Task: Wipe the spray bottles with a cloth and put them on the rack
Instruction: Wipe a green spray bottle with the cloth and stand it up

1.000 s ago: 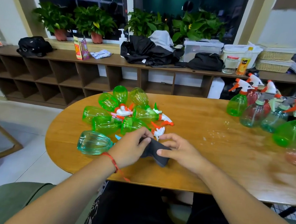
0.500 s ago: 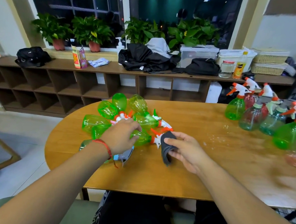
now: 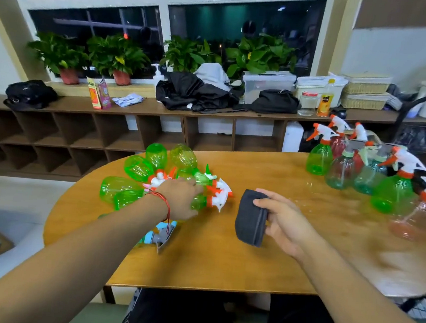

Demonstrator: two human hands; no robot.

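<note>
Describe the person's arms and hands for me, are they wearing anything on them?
Both forearms are bare, no sleeves or gloves in view. The left hand has a thin red string bracelet at the wrist, with loose ends hanging. The right hand shows no watch or band.

Office-like common room: cubby shelving point(image 3: 79, 135) under a window point(image 3: 169, 8), potted plants point(image 3: 117, 58), storage bins point(image 3: 269, 83), wooden table point(image 3: 223, 261).

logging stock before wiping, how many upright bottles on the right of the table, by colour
green: 2
red: 2, one mostly hidden
teal or clear: 2
pink: 1, blurred
total: 7
</note>
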